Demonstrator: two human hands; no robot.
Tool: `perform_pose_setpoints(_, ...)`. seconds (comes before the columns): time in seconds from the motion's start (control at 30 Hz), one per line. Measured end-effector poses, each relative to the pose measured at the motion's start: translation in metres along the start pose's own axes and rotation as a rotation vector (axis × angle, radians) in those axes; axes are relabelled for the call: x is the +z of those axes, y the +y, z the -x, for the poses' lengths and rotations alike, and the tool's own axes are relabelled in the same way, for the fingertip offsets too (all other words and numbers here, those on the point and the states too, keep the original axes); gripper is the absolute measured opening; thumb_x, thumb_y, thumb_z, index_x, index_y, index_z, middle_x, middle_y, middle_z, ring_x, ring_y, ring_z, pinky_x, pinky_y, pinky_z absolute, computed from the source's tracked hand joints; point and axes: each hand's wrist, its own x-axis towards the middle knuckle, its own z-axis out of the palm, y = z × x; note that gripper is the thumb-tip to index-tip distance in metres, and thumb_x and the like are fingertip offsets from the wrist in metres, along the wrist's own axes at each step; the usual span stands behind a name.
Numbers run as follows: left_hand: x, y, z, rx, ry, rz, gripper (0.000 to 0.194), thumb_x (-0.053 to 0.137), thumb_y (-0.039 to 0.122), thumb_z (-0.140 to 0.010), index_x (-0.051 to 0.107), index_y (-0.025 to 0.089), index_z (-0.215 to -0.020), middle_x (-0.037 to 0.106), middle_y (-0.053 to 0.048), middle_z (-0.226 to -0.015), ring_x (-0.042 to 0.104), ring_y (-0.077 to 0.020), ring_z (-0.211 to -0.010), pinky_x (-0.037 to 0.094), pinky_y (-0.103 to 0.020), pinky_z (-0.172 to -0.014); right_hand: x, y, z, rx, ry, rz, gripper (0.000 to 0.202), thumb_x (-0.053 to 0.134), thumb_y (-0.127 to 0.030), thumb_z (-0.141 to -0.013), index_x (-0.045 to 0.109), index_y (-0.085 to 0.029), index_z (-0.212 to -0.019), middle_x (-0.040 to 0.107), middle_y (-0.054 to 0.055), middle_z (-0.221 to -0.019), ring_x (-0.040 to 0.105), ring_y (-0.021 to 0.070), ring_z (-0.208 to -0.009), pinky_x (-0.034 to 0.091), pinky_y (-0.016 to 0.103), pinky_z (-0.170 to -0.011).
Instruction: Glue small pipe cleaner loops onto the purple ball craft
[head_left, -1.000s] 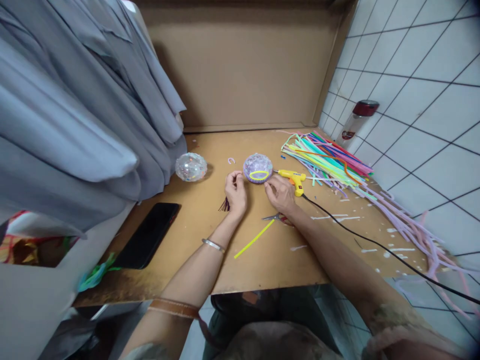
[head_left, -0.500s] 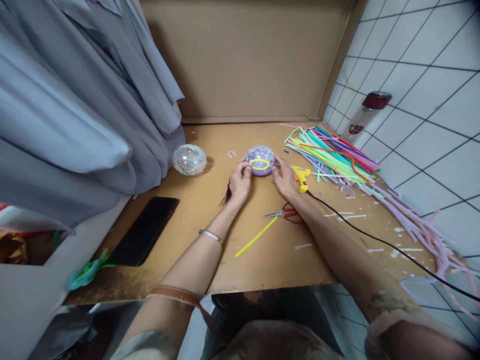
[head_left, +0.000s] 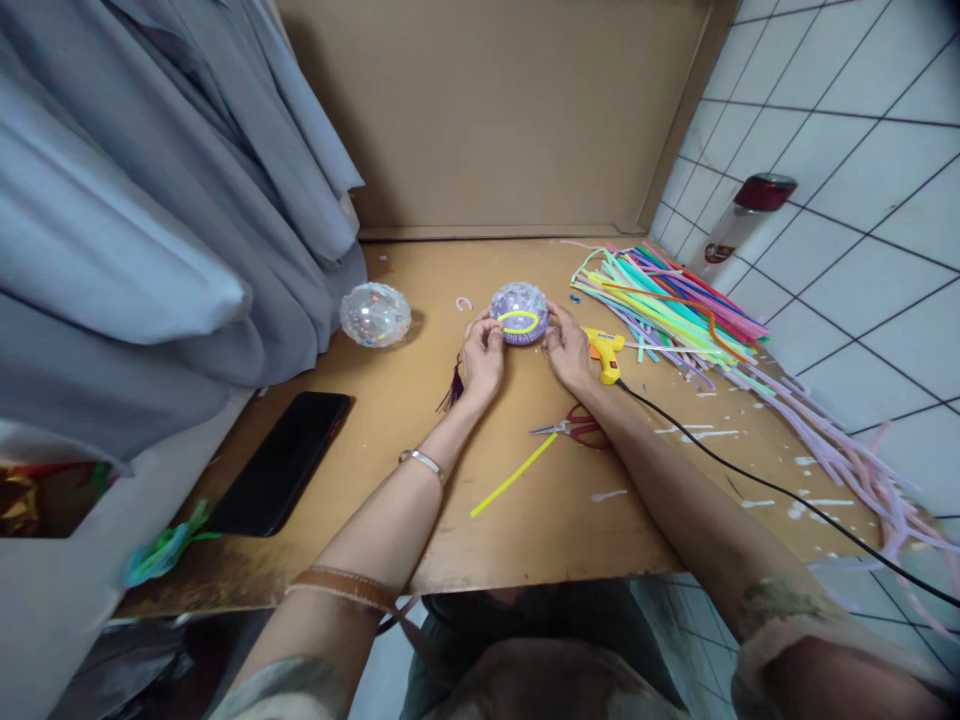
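Observation:
Between my hands, near the middle of the table, is a round clear and purple ball (head_left: 519,300) with a yellow curved strip on its near side. My left hand (head_left: 482,352) grips its left side, thumb and fingers by the end of the yellow strip. On the right side, my right hand (head_left: 567,350) holds the ball with its fingertips. A dark tassel (head_left: 454,388) lies beside my left hand. Closer to me are red-handled scissors (head_left: 574,427), whose blades touch a yellow strip (head_left: 514,475). Just right of my right hand lies a yellow glue gun (head_left: 606,352).
Another clear ball (head_left: 376,314) sits to the left, above a black phone (head_left: 281,463). Many coloured pipe cleaners (head_left: 667,300) are piled at the right. A red-capped bottle (head_left: 739,228) stands by the tiled wall. Grey cloth (head_left: 172,200) hangs at the left. A black cord (head_left: 735,475) crosses the right side.
The view has shifted slightly. Both hands keep nearly the same hold on the ball, which seems tilted a little, with the yellow curve looking more arched.

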Motion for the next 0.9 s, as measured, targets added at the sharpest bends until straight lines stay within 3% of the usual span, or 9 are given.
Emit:
perform_pose_setpoints(0.13,-0.001,0.005,0.003,0.007,0.037,-0.028,0.012,0.054,0.027,-0.089,0.064,0.021,-0.086,0.063,-0.011,-0.124,0.054,-0.0241,-0.128,0.036,-0.042,-0.115,-0.006,-0.008,0.006,0.106,0.078,-0.055,0.046,0.043,-0.027,-0.09,0.051,-0.023,-0.135,0.067,0.012,-0.127,0.064,0.0268,-0.114,0.048,0.052,-0.107)
perform_pose_setpoints(0.23,-0.002,0.009,0.004,-0.01,0.078,-0.049,0.011,0.055,0.026,-0.088,0.064,0.021,-0.085,0.063,-0.011,-0.117,0.055,-0.024,-0.123,0.039,-0.041,-0.112,-0.009,-0.014,0.012,0.174,0.129,-0.172,0.044,0.044,-0.026,-0.089,0.05,-0.025,-0.133,0.065,0.011,-0.129,0.068,0.0211,-0.086,0.057,0.048,-0.092)
perform_pose_setpoints(0.3,-0.004,0.013,0.007,-0.019,0.098,-0.06,0.012,0.054,0.026,-0.089,0.064,0.02,-0.086,0.064,-0.011,-0.111,0.058,-0.0232,-0.115,0.043,-0.039,-0.107,-0.011,-0.019,0.016,0.218,0.154,-0.285,0.042,0.046,-0.026,-0.087,0.051,-0.027,-0.128,0.065,0.009,-0.126,0.063,0.0142,-0.067,0.059,0.041,-0.076)
perform_pose_setpoints(0.4,-0.007,0.025,0.015,-0.033,0.104,-0.05,0.015,0.053,0.029,-0.09,0.064,0.019,-0.089,0.066,-0.009,-0.104,0.062,-0.0202,-0.098,0.049,-0.033,-0.092,-0.013,-0.027,0.019,0.284,0.191,-0.466,0.037,0.05,-0.027,-0.082,0.055,-0.027,-0.118,0.066,0.005,-0.117,0.055,0.0074,-0.054,0.054,0.028,-0.057)
perform_pose_setpoints(0.5,-0.004,0.038,0.028,-0.074,0.063,0.076,0.014,0.054,0.029,-0.091,0.063,0.019,-0.089,0.069,-0.005,-0.092,0.064,-0.017,-0.085,0.05,-0.03,-0.084,-0.018,-0.034,0.02,0.351,0.17,-0.643,0.035,0.055,-0.026,-0.076,0.056,-0.026,-0.11,0.068,0.002,-0.108,0.054,0.0057,-0.051,0.045,0.022,-0.048)
perform_pose_setpoints(0.57,0.002,0.046,0.038,-0.169,0.002,0.22,0.01,0.056,0.026,-0.089,0.063,0.019,-0.086,0.07,-0.004,-0.091,0.064,-0.0131,-0.072,0.051,-0.026,-0.073,-0.021,-0.038,0.02,0.382,0.139,-0.742,0.034,0.057,-0.026,-0.073,0.056,-0.025,-0.107,0.069,0.001,-0.103,0.054,0.0063,-0.052,0.043,0.022,-0.047)
perform_pose_setpoints(0.67,0.009,0.054,0.047,-0.437,-0.129,0.432,0.011,0.062,0.029,-0.086,0.06,0.018,-0.085,0.072,-0.004,-0.095,0.061,-0.0088,-0.054,0.046,-0.022,-0.051,-0.024,-0.042,0.02,0.378,0.103,-0.806,0.032,0.058,-0.028,-0.074,0.055,-0.024,-0.106,0.07,0.001,-0.101,0.056,0.0073,-0.053,0.046,0.023,-0.051)
perform_pose_setpoints(0.77,0.012,0.059,0.049,-0.604,-0.178,0.55,0.017,0.07,0.029,-0.082,0.057,0.018,-0.085,0.073,-0.003,-0.09,0.061,-0.0075,-0.049,0.045,-0.019,-0.046,-0.026,-0.042,0.02,0.356,0.08,-0.79,0.032,0.058,-0.032,-0.076,0.055,-0.025,-0.107,0.07,0.002,-0.103,0.057,0.0084,-0.055,0.047,0.025,-0.053)
perform_pose_setpoints(0.9,0.011,0.063,0.048,-0.707,-0.215,0.596,0.015,0.069,0.023,-0.083,0.055,0.016,-0.084,0.072,-0.002,-0.082,0.064,-0.0088,-0.049,0.048,-0.019,-0.048,-0.028,-0.042,0.018,0.339,0.09,-0.777,0.032,0.059,-0.032,-0.077,0.054,-0.025,-0.108,0.07,0.002,-0.104,0.058,0.0088,-0.057,0.049,0.026,-0.055)
